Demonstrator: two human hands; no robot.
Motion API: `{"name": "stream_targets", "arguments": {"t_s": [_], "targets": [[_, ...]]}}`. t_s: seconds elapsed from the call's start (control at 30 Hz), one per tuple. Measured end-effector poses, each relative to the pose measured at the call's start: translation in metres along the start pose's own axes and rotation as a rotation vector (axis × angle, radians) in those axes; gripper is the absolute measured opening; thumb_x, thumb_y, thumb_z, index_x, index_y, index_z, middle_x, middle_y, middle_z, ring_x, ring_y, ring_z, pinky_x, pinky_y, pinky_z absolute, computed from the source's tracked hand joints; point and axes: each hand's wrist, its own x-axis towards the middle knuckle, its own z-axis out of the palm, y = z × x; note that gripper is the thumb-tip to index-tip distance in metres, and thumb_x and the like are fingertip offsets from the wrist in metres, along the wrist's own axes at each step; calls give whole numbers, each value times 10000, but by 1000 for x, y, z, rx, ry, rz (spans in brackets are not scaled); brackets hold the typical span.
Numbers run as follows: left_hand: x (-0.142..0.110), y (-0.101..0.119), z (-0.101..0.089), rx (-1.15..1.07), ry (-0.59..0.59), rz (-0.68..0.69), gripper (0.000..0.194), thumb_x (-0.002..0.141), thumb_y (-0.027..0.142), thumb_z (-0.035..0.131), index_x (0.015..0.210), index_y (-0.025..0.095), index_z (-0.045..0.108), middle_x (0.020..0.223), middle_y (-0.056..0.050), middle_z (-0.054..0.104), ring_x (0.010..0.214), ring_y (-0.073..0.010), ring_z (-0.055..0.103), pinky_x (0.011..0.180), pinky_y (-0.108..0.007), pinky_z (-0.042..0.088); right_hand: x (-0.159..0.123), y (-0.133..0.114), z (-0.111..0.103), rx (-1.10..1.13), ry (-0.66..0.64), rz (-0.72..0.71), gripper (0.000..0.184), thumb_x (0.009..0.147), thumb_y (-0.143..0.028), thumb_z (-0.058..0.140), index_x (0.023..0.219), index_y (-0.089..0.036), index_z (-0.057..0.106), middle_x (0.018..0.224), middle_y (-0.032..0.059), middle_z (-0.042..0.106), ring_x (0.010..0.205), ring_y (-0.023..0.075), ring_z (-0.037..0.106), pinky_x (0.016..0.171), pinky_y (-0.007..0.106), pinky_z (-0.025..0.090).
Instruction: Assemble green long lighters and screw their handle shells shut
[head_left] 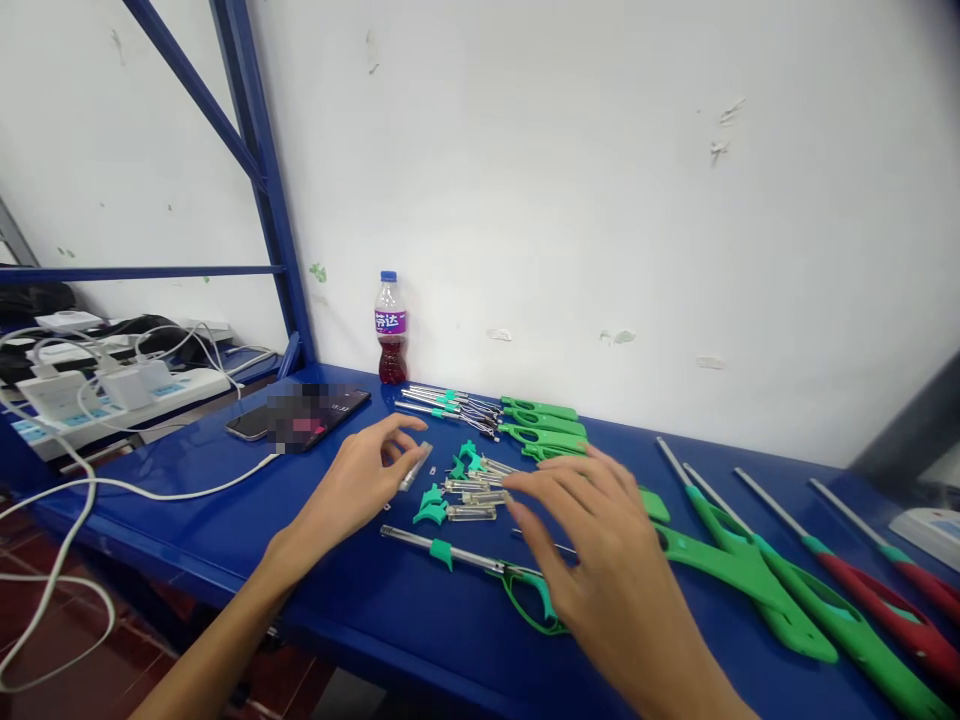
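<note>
My left hand (371,462) hovers over the table's middle-left, thumb and forefinger apart. Just past its thumb is a clear plastic fuel tank (415,468); whether they touch is hard to see. My right hand (592,530) is half curled, its thumb and forefinger tips apart beside several clear fuel tanks (471,513). Teal triggers (431,503) lie between the hands. In front, a partly assembled lighter (457,556) has a metal tube and a green handle half, partly covered by my right hand. Behind are metal tubes with wires (442,402) and green handle shells (541,437).
Long green lighters (750,570) and red lighters (885,600) lie at right on the blue table (322,570). A drink bottle (391,330) stands against the wall. Phones (322,415) and a white cable (180,496) lie left, near power strips (120,405) and a blue frame post (262,180).
</note>
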Motion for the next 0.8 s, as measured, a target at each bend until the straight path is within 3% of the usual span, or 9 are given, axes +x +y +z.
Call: {"name": "stream_targets", "arguments": {"t_s": [0.1,0.2,0.3,0.4,0.5,0.6,0.7,0.8], "targets": [[-4,13,-4,-164,-58,-27,475,960,577,639,1232,188,663,828,-26,715,704,-201,675,649,-309,534,-5,-1,14,109,-91,-34,300,1074,-149,594,1329,-299,646,1243,27,758,1134,244,678,1140,501,407],[-12,27,-2,-296,-195,-57,456,944,580,644,1140,171,694,806,-45,731,675,-191,677,636,-306,547,-6,-3,23,164,-154,-84,430,1059,-83,588,1405,-337,616,1302,26,725,1161,236,666,1034,420,463],[-19,40,5,-350,-322,-73,467,909,584,675,1104,162,718,828,-63,747,691,-190,679,637,-298,548,-6,-7,27,178,-122,-148,420,1069,-47,545,1365,-321,660,1128,19,739,963,202,675,892,364,476],[-21,41,7,-295,-379,-72,542,914,646,643,1148,166,735,853,-68,757,715,-200,678,631,-296,535,-6,-8,26,201,-3,-195,295,1102,-100,534,1258,-273,716,961,10,716,818,173,631,804,328,461],[-17,23,-6,-125,-308,-74,501,961,610,628,1262,219,718,979,-67,774,866,-238,699,727,-318,530,-7,-5,23,216,83,-121,189,1107,-168,566,1170,-252,724,959,22,682,839,173,625,791,306,473],[-10,-7,-29,88,-239,-98,397,880,475,737,1193,231,760,1047,-77,763,980,-288,676,844,-363,505,-7,-2,22,246,87,-28,107,1113,-235,578,1130,-238,684,1094,42,717,1004,190,671,916,315,493],[-5,-29,-46,198,-317,-120,336,820,453,777,1078,238,804,997,-64,752,946,-289,675,824,-353,492,-8,-1,23,231,83,2,94,1126,-256,563,1167,-232,644,1113,22,775,1043,191,707,962,317,473],[-1,-36,-48,221,-423,-98,324,813,458,775,1060,252,813,973,-43,741,914,-264,676,794,-321,494,-9,-1,25,193,80,6,80,1117,-263,584,1165,-237,643,1046,0,790,933,192,714,888,327,461]]}}
